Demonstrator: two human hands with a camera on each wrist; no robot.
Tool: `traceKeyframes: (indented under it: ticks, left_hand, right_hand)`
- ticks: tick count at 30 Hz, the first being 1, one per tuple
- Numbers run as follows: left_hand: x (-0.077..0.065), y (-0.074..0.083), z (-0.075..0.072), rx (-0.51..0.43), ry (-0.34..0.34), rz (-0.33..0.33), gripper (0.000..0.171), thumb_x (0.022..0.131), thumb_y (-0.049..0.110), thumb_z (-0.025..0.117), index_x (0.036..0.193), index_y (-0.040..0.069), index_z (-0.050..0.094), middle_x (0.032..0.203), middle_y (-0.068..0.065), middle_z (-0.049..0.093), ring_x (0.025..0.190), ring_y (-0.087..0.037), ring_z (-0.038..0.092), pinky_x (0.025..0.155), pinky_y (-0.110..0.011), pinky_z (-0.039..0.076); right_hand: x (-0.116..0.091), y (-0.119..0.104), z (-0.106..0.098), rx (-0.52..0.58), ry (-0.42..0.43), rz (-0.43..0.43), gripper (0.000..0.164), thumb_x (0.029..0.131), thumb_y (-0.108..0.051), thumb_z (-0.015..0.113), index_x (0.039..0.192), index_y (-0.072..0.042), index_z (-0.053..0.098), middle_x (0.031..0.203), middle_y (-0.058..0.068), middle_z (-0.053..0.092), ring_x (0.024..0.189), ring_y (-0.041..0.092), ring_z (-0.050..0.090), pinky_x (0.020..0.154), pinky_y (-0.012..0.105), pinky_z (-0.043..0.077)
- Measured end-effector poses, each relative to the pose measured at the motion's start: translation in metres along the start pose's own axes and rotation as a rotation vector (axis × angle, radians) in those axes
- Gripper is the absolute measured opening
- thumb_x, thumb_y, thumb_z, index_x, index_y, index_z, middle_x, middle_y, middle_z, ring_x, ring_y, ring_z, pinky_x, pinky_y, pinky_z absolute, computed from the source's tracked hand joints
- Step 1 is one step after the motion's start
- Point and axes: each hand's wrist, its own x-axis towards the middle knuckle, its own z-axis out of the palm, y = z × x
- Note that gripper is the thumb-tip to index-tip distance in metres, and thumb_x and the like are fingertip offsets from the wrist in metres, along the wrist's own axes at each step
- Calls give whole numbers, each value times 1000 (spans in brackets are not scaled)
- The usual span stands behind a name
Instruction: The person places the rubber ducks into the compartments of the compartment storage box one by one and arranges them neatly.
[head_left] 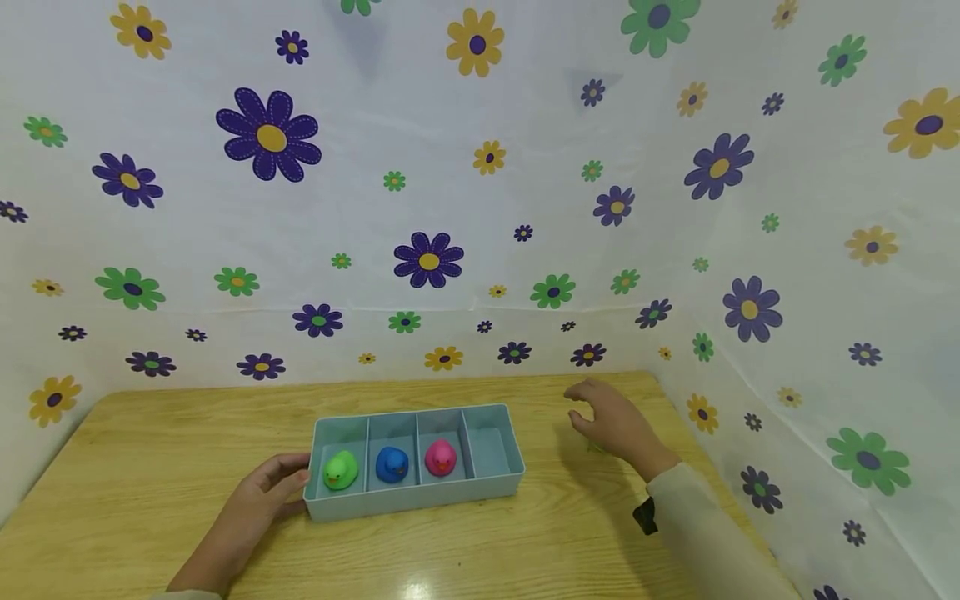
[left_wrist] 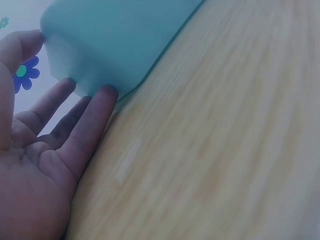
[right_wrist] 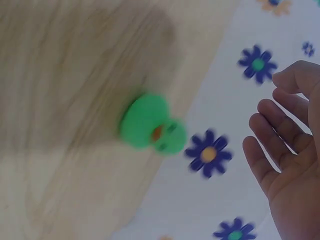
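Note:
A pale blue box (head_left: 408, 504) with a row of compartments lies on the wooden table. From the left, its compartments hold a green rubber duck (head_left: 341, 470), a blue rubber duck (head_left: 392, 464) and a pink rubber duck (head_left: 441, 457). Fairly straight fingertips of my left hand (head_left: 258, 500) touch the box's left end wall, as the left wrist view also shows. Right of the box, my right hand (head_left: 618, 425) hovers with loosely bent fingers and holds nothing. Another green duck (right_wrist: 145, 121) is on the table under it, mostly hidden by that hand in the head view.
The wooden table (head_left: 187, 425) meets a white flower-printed sheet (head_left: 360, 217) along its back. The same kind of sheet (head_left: 817, 367) rises along the right side, close to the right forearm. A dark object (head_left: 645, 516) is at the right wrist.

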Motion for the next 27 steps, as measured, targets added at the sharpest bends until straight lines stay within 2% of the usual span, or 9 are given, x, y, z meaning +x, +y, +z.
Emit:
traceKeyframes:
  ticks: [4,9,17,27]
  left_hand:
    - [-1,-1,0,-9,4,4,58,106,36,61,148,0,47,154,-17,46,118,-6,60,97,-36,59]
    - [-2,-1,0,-11,9,-1,58,105,37,61,149,1,47,154,-15,46,119,-6,59,98,-36,58]
    - [0,-2,-1,1,-3,10,60,105,40,61,148,2,47,152,-16,47,119,-7,60,97,-35,59]
    - [0,-3,0,-6,-7,16,62,104,41,62,148,1,47,152,-16,47,119,-8,60,97,-37,59]
  right_hand:
    - [-14,29,-2,64,-65,90,33,99,-12,65,129,1,65,124,18,65,110,37,64,93,56,55]
    - [-26,48,-1,164,-133,155,35,97,-9,64,129,4,64,121,19,65,102,32,63,88,52,56]
    - [-35,55,3,240,-166,184,24,93,-3,70,117,1,69,113,13,68,95,25,62,83,46,57]
    - [-40,61,10,236,-145,189,20,95,-9,73,114,-2,70,105,5,70,87,14,65,77,37,59]
